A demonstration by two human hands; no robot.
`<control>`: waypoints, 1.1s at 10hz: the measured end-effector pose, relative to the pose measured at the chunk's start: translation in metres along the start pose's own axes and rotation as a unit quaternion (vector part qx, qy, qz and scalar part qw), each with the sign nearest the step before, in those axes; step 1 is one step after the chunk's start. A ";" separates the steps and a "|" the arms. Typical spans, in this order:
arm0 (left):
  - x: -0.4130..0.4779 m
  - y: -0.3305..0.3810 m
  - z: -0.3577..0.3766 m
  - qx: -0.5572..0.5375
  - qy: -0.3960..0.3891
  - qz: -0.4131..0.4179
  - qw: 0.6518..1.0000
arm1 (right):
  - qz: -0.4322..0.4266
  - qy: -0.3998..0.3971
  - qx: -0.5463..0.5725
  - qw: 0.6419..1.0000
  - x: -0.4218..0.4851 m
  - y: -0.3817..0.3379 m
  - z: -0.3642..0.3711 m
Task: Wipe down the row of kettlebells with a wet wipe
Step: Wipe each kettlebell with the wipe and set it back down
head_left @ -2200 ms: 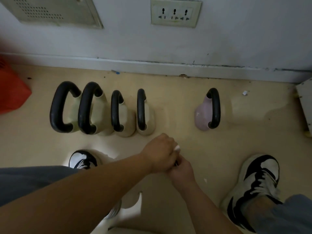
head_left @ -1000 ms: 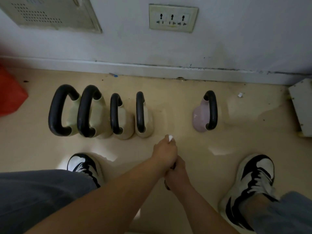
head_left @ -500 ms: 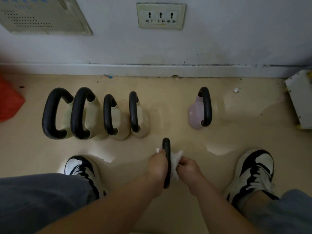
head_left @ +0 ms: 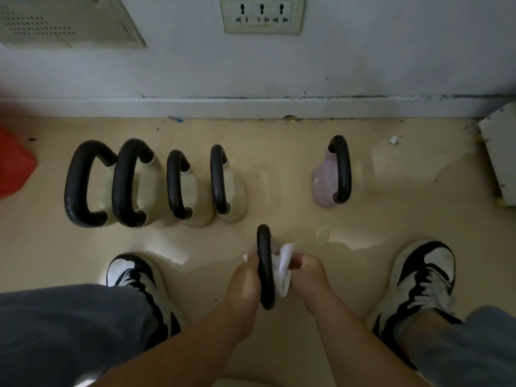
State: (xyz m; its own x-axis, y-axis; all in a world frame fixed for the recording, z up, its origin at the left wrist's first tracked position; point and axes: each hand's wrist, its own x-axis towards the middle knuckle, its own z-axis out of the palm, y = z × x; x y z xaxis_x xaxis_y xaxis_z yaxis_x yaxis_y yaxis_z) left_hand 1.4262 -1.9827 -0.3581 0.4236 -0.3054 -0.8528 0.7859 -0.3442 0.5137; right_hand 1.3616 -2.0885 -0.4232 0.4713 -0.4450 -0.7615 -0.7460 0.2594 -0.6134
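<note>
Left grip (head_left: 244, 280) curls round kettlebell handle (head_left: 264, 247); right grip (head_left: 307, 270) pinches wet wipe (head_left: 283, 268) beside it. I'd hold steady, drag wipe full length, then body.

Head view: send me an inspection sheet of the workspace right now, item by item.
Surface: beige floor, glossy patches near the shoes.
Job's things: four cream kettlebells in a row at left; pink kettlebell apart at right; held kettlebell, black handle up, between the hands; wet wipe against it.
Clutter: white scrap and blue bit near the skirting; dark specks.
Hands: left hand grips the handle; right hand holds the wipe on the handle's right side.
Cables: nothing seen.
Surroundings: wall socket, vent panel, red object at left edge, white box at right edge.
</note>
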 end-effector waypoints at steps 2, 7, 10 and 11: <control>0.024 0.058 0.012 -0.096 0.006 -0.072 0.993 | 0.012 0.029 -0.017 0.999 0.012 0.005 0.001; 0.017 0.053 -0.025 0.040 0.226 0.112 0.967 | 0.022 0.023 0.040 0.999 0.011 -0.004 0.014; 0.009 0.007 0.039 0.418 0.091 0.226 0.875 | 0.005 -0.066 0.050 0.997 0.010 -0.008 0.006; 0.035 0.022 0.032 0.478 0.104 0.254 0.834 | 0.007 -0.057 0.036 0.998 0.016 -0.001 0.005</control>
State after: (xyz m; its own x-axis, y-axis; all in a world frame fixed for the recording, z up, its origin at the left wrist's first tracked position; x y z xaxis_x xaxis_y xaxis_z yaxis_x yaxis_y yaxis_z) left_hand 1.4436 -2.0295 -0.3738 0.7400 -0.5002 -0.4496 -0.1945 -0.7991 0.5689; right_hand 1.3726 -2.0919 -0.4356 0.5144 -0.3420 -0.7864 -0.7189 0.3280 -0.6129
